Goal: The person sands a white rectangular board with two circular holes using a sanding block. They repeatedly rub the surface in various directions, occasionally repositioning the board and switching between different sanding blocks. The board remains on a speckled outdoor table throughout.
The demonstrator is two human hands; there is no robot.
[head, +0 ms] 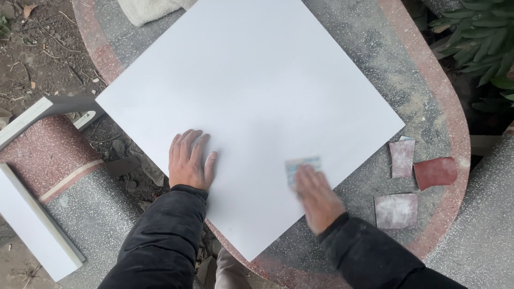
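A large white square board [257, 91] lies turned like a diamond on a round speckled stone table [385, 48]. My left hand [188, 160] rests flat on the board near its lower left edge, fingers spread. Blurred with motion, my right hand [317, 197] presses a small piece of sandpaper [301, 165] against the board close to its lower right edge. Both arms are in black sleeves.
Three loose sandpaper pieces [402, 157] [436, 172] [396, 210] lie on the table right of the board. A pale cloth [147, 9] sits at the table's far edge. White boards [32, 225] lean on a stone bench at left. Green plants [482, 43] stand at right.
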